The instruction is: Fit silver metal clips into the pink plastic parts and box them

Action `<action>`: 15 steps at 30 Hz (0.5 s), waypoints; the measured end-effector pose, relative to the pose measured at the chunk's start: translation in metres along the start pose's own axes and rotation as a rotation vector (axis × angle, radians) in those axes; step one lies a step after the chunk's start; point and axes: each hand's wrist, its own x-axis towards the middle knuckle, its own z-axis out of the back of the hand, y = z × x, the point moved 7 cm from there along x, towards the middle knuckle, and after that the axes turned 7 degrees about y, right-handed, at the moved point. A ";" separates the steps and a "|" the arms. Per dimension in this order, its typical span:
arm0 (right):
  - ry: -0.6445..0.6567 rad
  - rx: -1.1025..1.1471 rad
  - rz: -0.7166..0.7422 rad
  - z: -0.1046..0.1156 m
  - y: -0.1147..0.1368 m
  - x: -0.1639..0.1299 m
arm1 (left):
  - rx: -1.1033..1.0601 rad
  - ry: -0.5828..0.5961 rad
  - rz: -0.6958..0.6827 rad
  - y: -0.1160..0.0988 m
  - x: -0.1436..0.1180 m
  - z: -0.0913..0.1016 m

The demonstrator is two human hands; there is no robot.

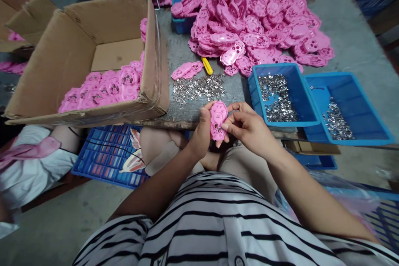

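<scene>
L hand [201, 133] is gripping the pink shell [217, 120] by its left edge, fingers closed on it; R hand [246, 126] is pinching at its lower face. Shell is hovering at table edge [174, 122], just below loose metal clips [198, 88], near blue bin [282, 95].

Pink plastic shell [218, 120] betw. both hands, small silver bit on its face. Left of shell: brown cardboard box [77, 50] w/ more pink shells [106, 87] inside. Above shell: loose silver metal bits [198, 88] on grey tabletop [177, 54], yellow tool [207, 66], big pink heap [252, 16]. Right of shell: two blue trays [282, 95] [347, 108] w/ silver bits. Below-left of shell: blue crate [106, 156]. Below shell: black-and-white striped shirt [224, 224].
</scene>
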 end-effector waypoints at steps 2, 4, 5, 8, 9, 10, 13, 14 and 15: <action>0.003 0.000 -0.018 0.001 -0.003 0.000 | 0.001 0.040 0.020 0.001 0.000 -0.004; -0.002 -0.002 -0.036 0.002 -0.005 0.000 | 0.022 0.077 0.036 0.001 0.001 -0.008; -0.013 -0.005 -0.038 0.002 -0.005 0.000 | 0.033 0.085 0.041 0.001 0.001 -0.009; -0.089 -0.005 -0.026 0.003 -0.005 -0.002 | 0.002 0.082 0.066 -0.001 0.002 -0.013; -0.125 0.016 -0.034 0.003 -0.006 -0.003 | -0.031 0.081 0.081 -0.001 0.003 -0.015; -0.153 0.058 -0.058 0.001 -0.008 -0.005 | -0.069 0.079 0.095 -0.002 0.004 -0.017; -0.135 0.255 -0.159 -0.007 -0.018 -0.009 | -0.150 0.083 0.135 -0.005 0.005 -0.023; -0.136 0.292 -0.161 -0.005 -0.018 -0.010 | -0.160 0.086 0.152 -0.005 0.005 -0.025; -0.168 0.301 -0.142 0.002 -0.016 -0.012 | -0.161 0.088 0.171 -0.005 0.004 -0.026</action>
